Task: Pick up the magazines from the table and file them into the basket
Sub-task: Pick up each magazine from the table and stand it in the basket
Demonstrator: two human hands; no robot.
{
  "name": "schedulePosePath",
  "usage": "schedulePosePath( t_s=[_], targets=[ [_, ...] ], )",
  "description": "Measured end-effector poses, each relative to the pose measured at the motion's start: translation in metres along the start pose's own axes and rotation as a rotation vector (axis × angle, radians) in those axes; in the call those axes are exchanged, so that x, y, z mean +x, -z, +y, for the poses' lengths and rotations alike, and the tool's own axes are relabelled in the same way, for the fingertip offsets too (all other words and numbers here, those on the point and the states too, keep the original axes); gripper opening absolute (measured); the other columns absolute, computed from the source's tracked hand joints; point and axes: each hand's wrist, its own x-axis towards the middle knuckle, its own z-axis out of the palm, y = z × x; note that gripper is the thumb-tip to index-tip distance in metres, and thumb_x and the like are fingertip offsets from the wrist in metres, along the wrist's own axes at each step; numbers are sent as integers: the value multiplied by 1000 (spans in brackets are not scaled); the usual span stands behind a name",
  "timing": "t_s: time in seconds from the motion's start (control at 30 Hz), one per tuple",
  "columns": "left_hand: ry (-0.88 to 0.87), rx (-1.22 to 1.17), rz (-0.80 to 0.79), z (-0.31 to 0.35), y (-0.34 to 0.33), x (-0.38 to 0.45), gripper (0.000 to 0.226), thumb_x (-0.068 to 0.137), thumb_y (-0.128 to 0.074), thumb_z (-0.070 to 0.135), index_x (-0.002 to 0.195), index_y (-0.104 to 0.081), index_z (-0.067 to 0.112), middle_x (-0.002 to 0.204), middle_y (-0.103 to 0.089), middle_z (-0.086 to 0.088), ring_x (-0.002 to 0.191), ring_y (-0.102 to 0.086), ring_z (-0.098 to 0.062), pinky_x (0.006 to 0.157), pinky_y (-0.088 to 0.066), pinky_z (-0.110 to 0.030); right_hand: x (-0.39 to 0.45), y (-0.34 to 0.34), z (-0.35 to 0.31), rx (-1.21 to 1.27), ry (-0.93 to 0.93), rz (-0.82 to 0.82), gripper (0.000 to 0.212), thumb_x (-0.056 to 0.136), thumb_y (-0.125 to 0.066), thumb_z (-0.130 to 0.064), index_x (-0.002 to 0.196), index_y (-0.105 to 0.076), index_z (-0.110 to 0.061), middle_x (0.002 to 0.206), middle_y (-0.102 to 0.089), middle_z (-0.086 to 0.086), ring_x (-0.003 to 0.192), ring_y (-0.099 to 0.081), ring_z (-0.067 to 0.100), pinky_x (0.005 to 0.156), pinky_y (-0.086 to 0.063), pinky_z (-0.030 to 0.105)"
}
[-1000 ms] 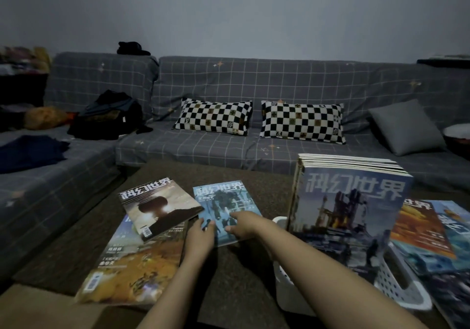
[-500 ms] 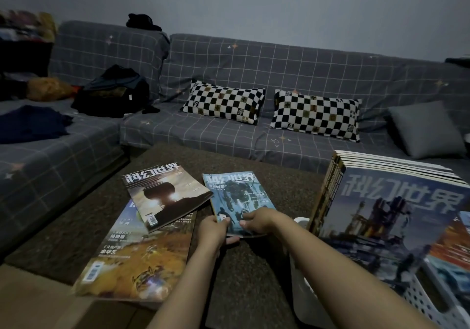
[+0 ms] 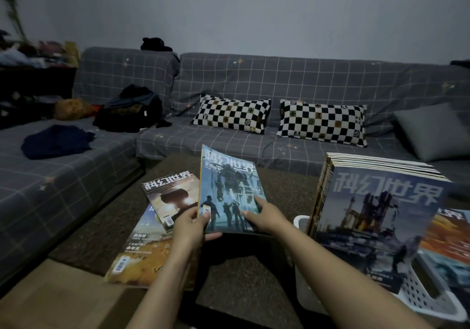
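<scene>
Blue magazine [image 3: 229, 191] gripped by both hands [image 3: 189, 229], tilted up; two magazines [image 3: 167, 196] flat on table [image 3: 101, 229]; one basket [image 3: 429, 303].

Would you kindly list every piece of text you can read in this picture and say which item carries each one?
"科幻世界": blue magazine that the left hand and right hand hold up.
"科幻世界": dark magazine on the table.
"科幻世界": front magazine standing in the white basket.
Orange magazine: small white lines, barcodes; too small to read.
Right-edge magazine: title cut off.
</scene>
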Motion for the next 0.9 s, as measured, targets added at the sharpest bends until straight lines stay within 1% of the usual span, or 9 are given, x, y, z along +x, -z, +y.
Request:
schedulePosePath(
  t_s=[0.13,0.33,0.43,0.47,0.57,0.63,0.7,0.73,0.9],
  targets=[
    [-40,-37,-12,25,23,-31,16,94,-51,4,109,-57,6,93,-67,-14,79,-68,-27,51,-59,-32,-24,6,-14,254,130,89,73,84,-66,-32,145,-28,-22,151,-32,2,136,-35,23,105,-36,37],
    [-145,-35,-64,55,30,-72,17,93,-53,10,108,-61,15,100,-69,-12,82,-71,-25,53,-57,-28,-69,32,-27,363,327,258,62,89,-60,-19,144,-31,-23,150,-32,-1,136,-32,19,104,-34,31],
    [-212,-38,-152,65,22,-91,21,92,-54,11,111,-61,19,100,-72,-9,85,-71,-26,54,-57,-29,-93,54,-24,465,393,354,61,90,-57,-17,143,-29,-28,135,-43,-7,109,-49,2,80,-43,4],
    [-222,-40,-180,68,18,-96,22,92,-55,13,112,-61,20,98,-73,-8,84,-71,-25,55,-56,-29,-101,62,-22,509,407,381,63,90,-57,-17,144,-27,-28,128,-46,-8,98,-51,-1,71,-47,5],
    [-239,-49,-245,73,-1,-108,21,91,-55,15,111,-60,20,102,-71,-8,90,-70,-25,61,-57,-33,-120,87,-11,565,386,465,62,90,-58,-21,144,-28,-25,127,-52,4,107,-57,17,89,-53,38],
    [-263,-4,-290,73,-18,-112,22,92,-55,17,113,-59,20,106,-70,-8,96,-69,-26,72,-57,-41,-130,104,1,625,388,504,51,91,-56,-18,137,-36,-17,124,-56,2,105,-60,9,84,-55,29],
    [-282,43,-342,71,-37,-116,20,92,-54,17,110,-59,22,102,-72,-2,94,-69,-22,78,-57,-43,-138,121,16,657,383,558,40,92,-55,-14,129,-39,-15,101,-61,-10,79,-62,-10,61,-49,7],
    [-295,58,-369,69,-47,-117,19,91,-54,16,107,-59,24,98,-72,1,91,-70,-18,75,-58,-38,-141,129,25,667,366,592,39,92,-55,-12,127,-40,-15,93,-59,-16,70,-60,-13,55,-45,4],
    [-364,153,-452,55,-102,-122,24,91,-56,12,106,-56,31,106,-65,8,93,-65,-9,68,-55,-23,-156,163,67,779,272,687,34,92,-53,-5,123,-41,-14,98,-64,1,78,-59,2,62,-45,17]
  ],
)
